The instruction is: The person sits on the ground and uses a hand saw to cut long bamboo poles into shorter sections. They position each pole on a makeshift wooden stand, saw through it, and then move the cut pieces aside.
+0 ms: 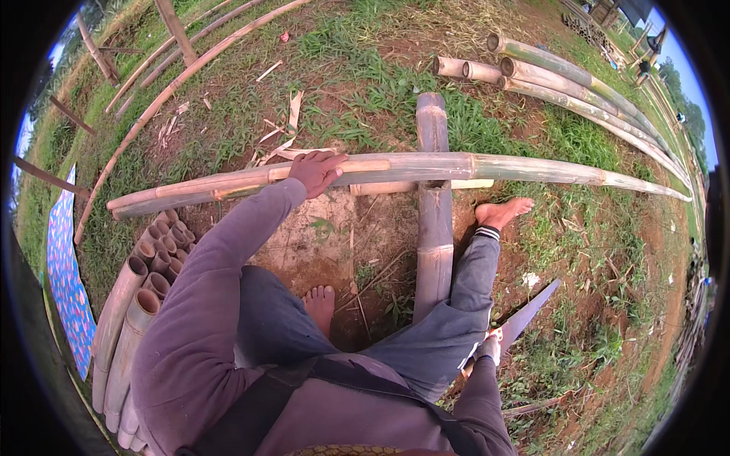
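A long bamboo pole [525, 166] lies crosswise in front of me, over a thicker bamboo piece [435, 262] that runs away from between my legs. My left hand [315, 173] grips the long pole left of that crossing, its fingers bent over the top. A lighter strip shows along the pole beside the hand. Low on the right, by my leg, my right hand [490, 348] is closed around the handle of a handsaw [531, 313]. The saw's blade points up and to the right, apart from the bamboo. Part of the right hand is hidden by my leg.
Cut bamboo tubes [131, 311] are stacked at the left, beside a blue patterned sheet [67, 266]. Several long bamboo poles [585, 91] lie at the far right. Wood shavings [289, 129] and a wooden fence post [176, 32] are beyond the pole.
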Tool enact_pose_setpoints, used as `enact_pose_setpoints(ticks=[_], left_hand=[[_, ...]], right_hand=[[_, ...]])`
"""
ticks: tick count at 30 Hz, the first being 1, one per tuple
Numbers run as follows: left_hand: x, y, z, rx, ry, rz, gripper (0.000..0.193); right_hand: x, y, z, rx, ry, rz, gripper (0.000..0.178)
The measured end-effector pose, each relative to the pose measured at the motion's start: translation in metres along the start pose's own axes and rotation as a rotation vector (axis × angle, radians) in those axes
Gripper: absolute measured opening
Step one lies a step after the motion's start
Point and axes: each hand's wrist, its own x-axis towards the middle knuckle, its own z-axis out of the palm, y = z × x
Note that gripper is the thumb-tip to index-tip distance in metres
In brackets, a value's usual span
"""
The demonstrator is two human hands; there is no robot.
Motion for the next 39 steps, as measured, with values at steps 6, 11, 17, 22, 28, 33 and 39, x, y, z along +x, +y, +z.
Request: enact_pose_setpoints(ticks=[6,11,17,22,28,33,39], left_hand=[[-0.007,0.000,0.000,-0.021,-0.016,-0.101,0.051],[-0.009,-0.001,0.011,-0.063,0.071,-0.078,0.046],[-0.003,0.000,0.019,-0.145,0.199,0.015,0.039],[0.000,0.006,0.017,-0.162,0.184,0.005,0.039],[-0.004,0.006,0.012,-0.152,0.192,0.018,0.041],[0.000,0.001,0.015,-0.194,0.167,-0.002,0.039],[0.001,-0.005,0.020,-0.216,0.201,0.039,0.039]], right_hand=[[-0.024,-0.014,-0.040,1.412,0.632,0.009,0.028],[-0.102,-0.085,-0.120,1.749,0.614,-0.579,0.042],[-0.181,-0.181,-0.138,1.669,0.455,-0.800,0.035],[-0.221,-0.246,-0.099,1.595,0.288,-0.883,0.026],[-0.250,-0.271,-0.100,1.337,0.455,-1.088,0.025],[-0.236,-0.270,-0.086,1.274,0.433,-1.120,0.030],[-0.234,-0.266,-0.087,1.274,0.354,-1.095,0.032]])
